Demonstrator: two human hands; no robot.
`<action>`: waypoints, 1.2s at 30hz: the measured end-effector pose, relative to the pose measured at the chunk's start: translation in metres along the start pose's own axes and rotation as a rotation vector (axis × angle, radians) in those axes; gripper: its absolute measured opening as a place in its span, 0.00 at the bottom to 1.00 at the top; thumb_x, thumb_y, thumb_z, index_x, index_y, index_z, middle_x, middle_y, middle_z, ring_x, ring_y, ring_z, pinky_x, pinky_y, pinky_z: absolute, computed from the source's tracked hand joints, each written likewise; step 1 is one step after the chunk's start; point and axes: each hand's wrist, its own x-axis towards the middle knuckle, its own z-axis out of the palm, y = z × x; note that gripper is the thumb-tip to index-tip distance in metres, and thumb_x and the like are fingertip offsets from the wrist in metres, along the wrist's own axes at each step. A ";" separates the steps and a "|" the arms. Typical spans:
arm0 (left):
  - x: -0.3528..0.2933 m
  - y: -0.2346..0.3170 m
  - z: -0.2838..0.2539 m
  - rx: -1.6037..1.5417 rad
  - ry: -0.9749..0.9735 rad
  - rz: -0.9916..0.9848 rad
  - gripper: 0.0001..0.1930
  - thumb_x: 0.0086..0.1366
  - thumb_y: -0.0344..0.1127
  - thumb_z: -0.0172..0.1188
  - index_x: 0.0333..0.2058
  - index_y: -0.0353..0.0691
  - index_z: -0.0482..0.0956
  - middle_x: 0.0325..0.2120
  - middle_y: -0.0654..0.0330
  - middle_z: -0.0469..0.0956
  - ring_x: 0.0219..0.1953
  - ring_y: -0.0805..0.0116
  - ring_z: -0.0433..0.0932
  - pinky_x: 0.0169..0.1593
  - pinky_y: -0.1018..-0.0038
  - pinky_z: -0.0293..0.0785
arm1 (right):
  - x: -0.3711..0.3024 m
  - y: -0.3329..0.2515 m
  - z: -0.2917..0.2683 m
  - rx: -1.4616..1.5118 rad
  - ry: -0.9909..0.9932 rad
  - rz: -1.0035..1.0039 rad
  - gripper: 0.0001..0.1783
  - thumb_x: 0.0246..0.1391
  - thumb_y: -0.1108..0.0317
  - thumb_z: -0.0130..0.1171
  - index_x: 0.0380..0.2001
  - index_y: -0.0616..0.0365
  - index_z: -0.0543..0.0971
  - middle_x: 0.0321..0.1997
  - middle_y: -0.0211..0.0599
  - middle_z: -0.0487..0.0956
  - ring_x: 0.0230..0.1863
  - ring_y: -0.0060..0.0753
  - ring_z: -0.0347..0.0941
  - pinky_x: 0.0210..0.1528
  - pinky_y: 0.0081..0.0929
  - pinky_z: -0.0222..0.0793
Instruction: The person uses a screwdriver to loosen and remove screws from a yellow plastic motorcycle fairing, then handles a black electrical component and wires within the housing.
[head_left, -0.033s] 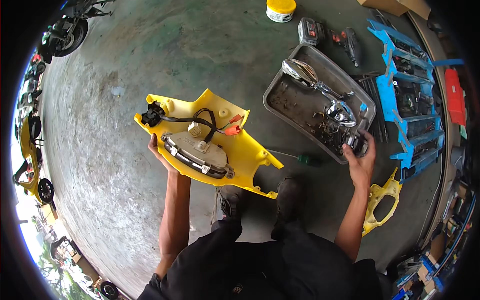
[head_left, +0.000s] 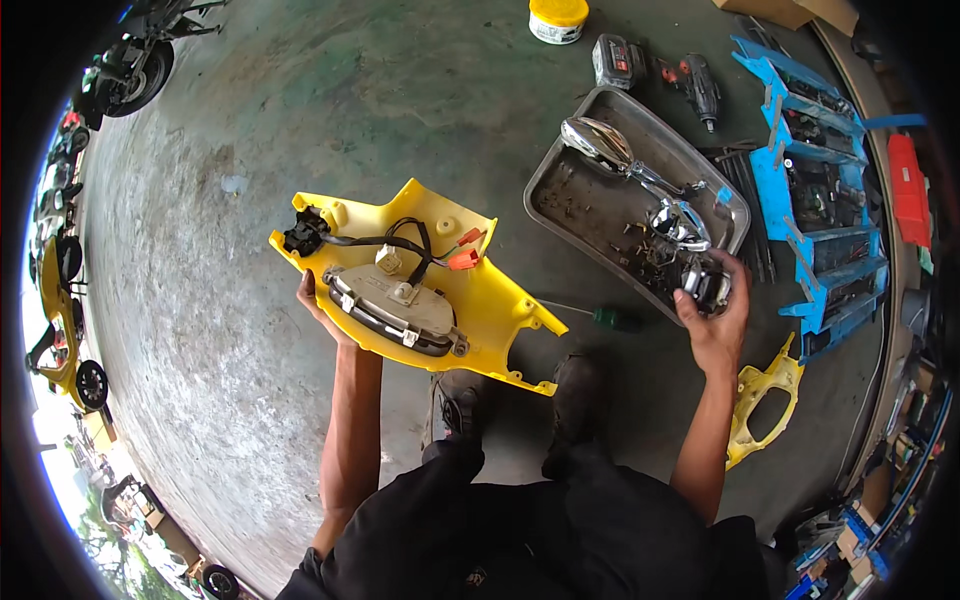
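Observation:
My left hand (head_left: 315, 305) grips the near left edge of a yellow scooter fairing panel (head_left: 490, 310), its fingers partly hidden beneath. The panel's inner side faces up, showing a pale instrument housing (head_left: 390, 300), black wiring and orange connectors (head_left: 463, 260). At the near end of a grey metal tray (head_left: 560, 215), my right hand (head_left: 722, 325) curls round a chrome-and-black part (head_left: 708, 285), thumb on one side and fingers on the other. Beside that part in the tray lie a chrome mirror (head_left: 597, 142), a second chrome piece (head_left: 682, 222) and many loose screws.
A green-handled screwdriver (head_left: 612, 318) lies between panel and tray. To the right are an opened blue toolbox (head_left: 815, 240) and a yellow frame piece (head_left: 740, 440). Beyond the tray sit a cordless drill (head_left: 700, 90), a battery (head_left: 618, 62) and a yellow-lidded tub (head_left: 557, 20).
My right hand has shifted slightly left and away from me over the tray's near end. My left hand and the panel are nearly still.

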 end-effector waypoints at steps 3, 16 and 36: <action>-0.009 -0.005 0.014 0.005 -0.007 -0.007 0.27 0.67 0.61 0.49 0.52 0.45 0.73 0.48 0.59 0.76 0.50 0.61 0.75 0.55 0.62 0.73 | -0.004 -0.069 0.029 0.101 -0.291 -0.275 0.40 0.32 0.67 0.77 0.55 0.51 0.75 0.56 0.43 0.67 0.55 0.43 0.70 0.56 0.36 0.71; 0.002 0.019 -0.003 -0.026 -0.020 0.055 0.32 0.65 0.63 0.47 0.58 0.46 0.70 0.55 0.55 0.74 0.53 0.56 0.75 0.57 0.55 0.73 | -0.030 -0.046 0.051 0.474 -0.854 -0.134 0.52 0.34 0.72 0.77 0.66 0.56 0.65 0.66 0.46 0.65 0.68 0.47 0.64 0.72 0.40 0.58; -0.006 0.016 -0.014 0.015 0.073 0.151 0.32 0.64 0.61 0.49 0.58 0.44 0.70 0.52 0.55 0.76 0.51 0.57 0.76 0.57 0.56 0.74 | -0.041 -0.051 0.086 1.460 -0.598 0.380 0.51 0.43 0.77 0.69 0.71 0.56 0.57 0.69 0.44 0.65 0.68 0.37 0.64 0.71 0.35 0.61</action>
